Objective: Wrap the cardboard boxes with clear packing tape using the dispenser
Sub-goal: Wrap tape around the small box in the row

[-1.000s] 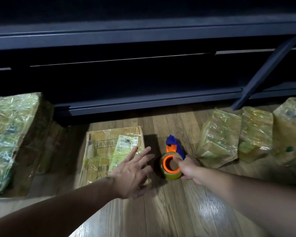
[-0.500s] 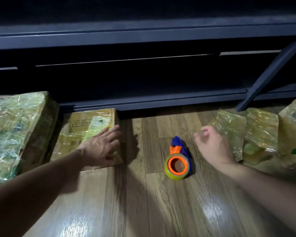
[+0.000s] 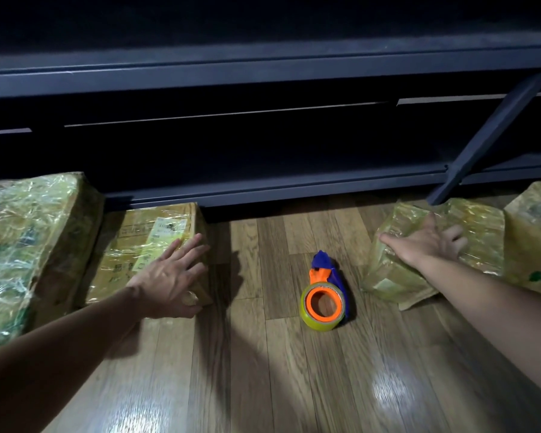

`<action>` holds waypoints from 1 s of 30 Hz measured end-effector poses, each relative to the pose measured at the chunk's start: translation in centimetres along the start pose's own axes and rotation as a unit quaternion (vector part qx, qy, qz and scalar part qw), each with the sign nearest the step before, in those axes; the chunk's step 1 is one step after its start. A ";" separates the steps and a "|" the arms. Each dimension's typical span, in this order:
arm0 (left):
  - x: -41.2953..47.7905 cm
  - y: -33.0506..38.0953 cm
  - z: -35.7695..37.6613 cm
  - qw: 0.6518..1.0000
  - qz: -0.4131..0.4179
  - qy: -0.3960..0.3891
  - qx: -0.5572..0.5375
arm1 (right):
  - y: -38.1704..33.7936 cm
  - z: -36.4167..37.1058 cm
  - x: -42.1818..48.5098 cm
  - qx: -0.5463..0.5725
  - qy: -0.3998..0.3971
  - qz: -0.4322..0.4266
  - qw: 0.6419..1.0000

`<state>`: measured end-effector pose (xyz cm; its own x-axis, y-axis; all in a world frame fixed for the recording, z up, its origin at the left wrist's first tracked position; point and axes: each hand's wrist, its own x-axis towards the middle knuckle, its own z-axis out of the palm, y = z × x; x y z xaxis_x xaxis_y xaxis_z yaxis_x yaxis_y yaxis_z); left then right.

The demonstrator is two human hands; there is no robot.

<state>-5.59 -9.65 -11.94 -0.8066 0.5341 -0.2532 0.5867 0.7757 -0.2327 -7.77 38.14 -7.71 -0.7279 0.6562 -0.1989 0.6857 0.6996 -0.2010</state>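
Wooden floor (image 3: 263,385) is bounded at its far edge by shelving (image 3: 263,67). At the far left, a large box (image 3: 22,245) is already sheathed in tape. The flat box (image 3: 144,242) beside it seems taped too, though glare blurs this. At the right edge, parcels (image 3: 394,276) are likewise wrapped. The left hand (image 3: 172,276) and right hand (image 3: 425,245) are laid on flat box and nearest parcel, fingers (image 3: 188,245) spread, nothing gripped. The dispenser (image 3: 324,292) is seen untouched between them, so further wrapping is judged not begun.

Wooden floor (image 3: 263,385), dark shelving (image 3: 263,73)
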 end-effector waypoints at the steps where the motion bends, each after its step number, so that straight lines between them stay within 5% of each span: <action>1: -0.1 0.3 0.0 1.000 -0.004 0.015 0.003 | -0.1 0.1 -0.1 -0.010 0.004 -0.008 1.000; 13: 0.0 1.9 1.7 0.997 -0.011 0.072 -0.003 | -1.6 0.4 -0.6 -0.044 0.031 -0.040 0.998; 18: 0.4 2.9 1.3 0.998 -0.035 0.056 -0.017 | -4.9 -2.1 -1.9 -0.028 0.094 -0.138 0.986; 22: 1.5 4.6 -1.3 0.979 -0.110 0.036 -0.170 | -8.7 -5.1 -4.2 0.069 0.126 -0.252 0.957; 24: 2.2 5.3 -4.0 0.900 -0.191 0.082 -0.384 | -10.5 -5.7 -5.4 0.178 0.079 -0.282 0.939; 27: 3.7 5.1 -7.5 0.644 -0.284 0.139 -0.697 | -11.7 -5.1 -7.7 0.413 -0.111 -0.275 0.861; 29: 4.0 4.2 -9.4 0.504 -0.249 0.086 -0.822 | -11.7 -3.8 -9.4 0.502 -0.217 -0.253 0.798; 30: 3.8 4.0 -10.2 0.472 -0.204 0.049 -0.857 | -11.6 -3.1 -10.3 0.510 -0.248 -0.250 0.784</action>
<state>-7.05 -1.12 -4.25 -0.8762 0.1708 -0.4507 -0.4695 -0.0910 0.8782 -8.25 24.11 -0.39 -0.9890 0.0031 -0.1479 0.1477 0.0772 -0.9860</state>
